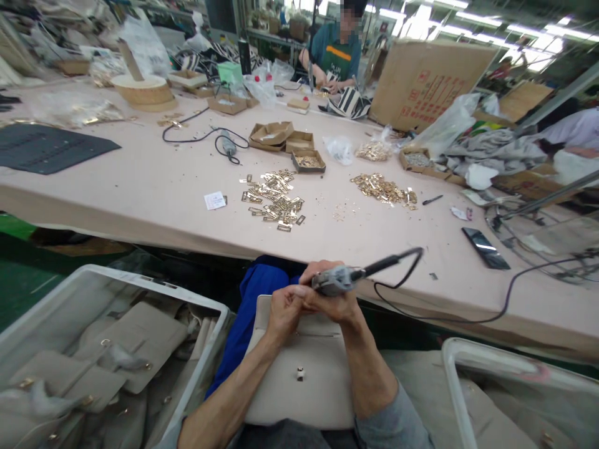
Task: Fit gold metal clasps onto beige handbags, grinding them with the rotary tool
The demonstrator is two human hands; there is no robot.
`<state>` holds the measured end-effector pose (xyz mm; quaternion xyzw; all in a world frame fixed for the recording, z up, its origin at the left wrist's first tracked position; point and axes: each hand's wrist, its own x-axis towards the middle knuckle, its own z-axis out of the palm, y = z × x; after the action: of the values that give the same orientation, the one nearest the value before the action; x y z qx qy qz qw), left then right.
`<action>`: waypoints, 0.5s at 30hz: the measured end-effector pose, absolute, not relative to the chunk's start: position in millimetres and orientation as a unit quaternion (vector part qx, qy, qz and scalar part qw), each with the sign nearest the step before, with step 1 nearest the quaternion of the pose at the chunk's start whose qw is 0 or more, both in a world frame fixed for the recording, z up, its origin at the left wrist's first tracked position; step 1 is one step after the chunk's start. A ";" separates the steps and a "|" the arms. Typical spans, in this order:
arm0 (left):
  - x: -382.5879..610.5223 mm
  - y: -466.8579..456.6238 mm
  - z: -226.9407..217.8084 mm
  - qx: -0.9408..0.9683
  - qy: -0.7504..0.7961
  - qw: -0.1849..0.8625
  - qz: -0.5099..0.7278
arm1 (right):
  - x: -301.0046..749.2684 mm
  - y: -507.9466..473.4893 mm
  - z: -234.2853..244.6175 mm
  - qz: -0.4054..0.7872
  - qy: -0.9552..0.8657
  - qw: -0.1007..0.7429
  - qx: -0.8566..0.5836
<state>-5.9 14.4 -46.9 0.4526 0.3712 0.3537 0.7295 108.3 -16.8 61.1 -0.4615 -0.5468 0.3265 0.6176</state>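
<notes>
On my lap lies a beige handbag [299, 399] with a small metal clasp and a slit in its front panel. My right hand [334, 305] is wrapped around a grey corded electric screwdriver [333, 280], whose black cable trails to the right. The tool's tip is hidden behind fingers. My left hand [285, 310] pinches at the bag's upper part and meets the right fingertips; what lies between its fingers is hidden. Beyond both hands, a pile of gold rectangular metal frames [276, 199] and a heap of gold metal fittings [384, 189] rest on the table.
White crates with beige bags stand left [219, 305] and right [449, 374]. The table [187, 231] carries small cardboard trays [309, 162], another grey corded tool [228, 144], a phone [485, 247] and a large carton [430, 81]. A co-worker [334, 56] sits across the table.
</notes>
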 end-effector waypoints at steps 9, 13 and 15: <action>-8.4 5.5 -36.2 0.443 0.363 0.730 0.372 | 208.4 -17.3 74.1 0.274 -0.203 0.887 -0.312; -8.3 10.4 -37.1 0.460 0.392 0.699 0.382 | 256.3 2.3 53.6 0.237 -0.080 0.905 -0.345; -12.8 11.5 -33.8 0.473 0.402 0.687 0.378 | 261.1 11.8 52.4 0.230 -0.023 0.900 -0.371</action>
<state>-12.8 11.5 -33.8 0.4734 0.4023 0.3778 0.6865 261.1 11.8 52.4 -0.3708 -0.0233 0.2296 0.8996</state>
